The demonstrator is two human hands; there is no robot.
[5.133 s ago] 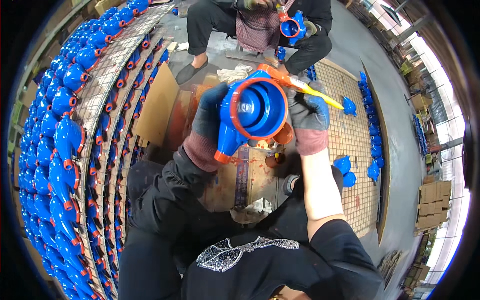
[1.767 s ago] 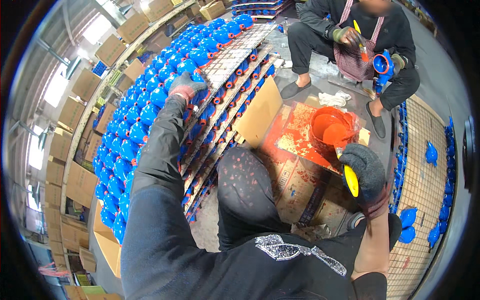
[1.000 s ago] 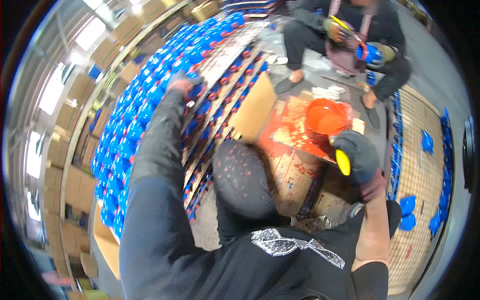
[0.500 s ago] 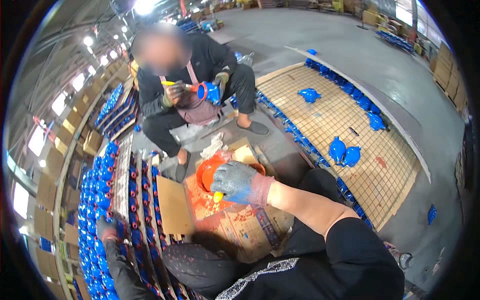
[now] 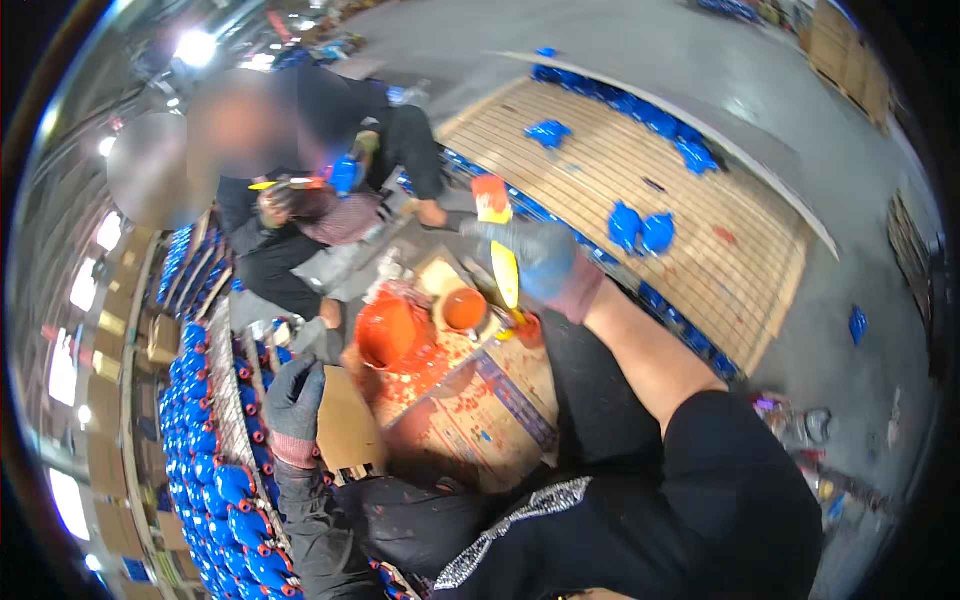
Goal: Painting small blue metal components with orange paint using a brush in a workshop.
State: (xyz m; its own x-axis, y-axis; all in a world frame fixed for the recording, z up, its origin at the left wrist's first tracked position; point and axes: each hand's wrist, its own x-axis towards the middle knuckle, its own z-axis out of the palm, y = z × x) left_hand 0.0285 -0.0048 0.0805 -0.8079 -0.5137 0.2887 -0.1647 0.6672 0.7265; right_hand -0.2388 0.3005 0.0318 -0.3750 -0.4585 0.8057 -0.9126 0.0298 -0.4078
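Gripping a yellow-handled paintbrush [image 5: 506,268] in my gloved right hand [image 5: 540,262], I hover over the orange paint cup [image 5: 464,308] beside the bucket [image 5: 386,332]; drips could foul the cardboard [image 5: 470,420]. My left hand [image 5: 293,400] rests loosely closed on the rack of blue castings [image 5: 215,480]. A co-worker [image 5: 320,200] crouches close.
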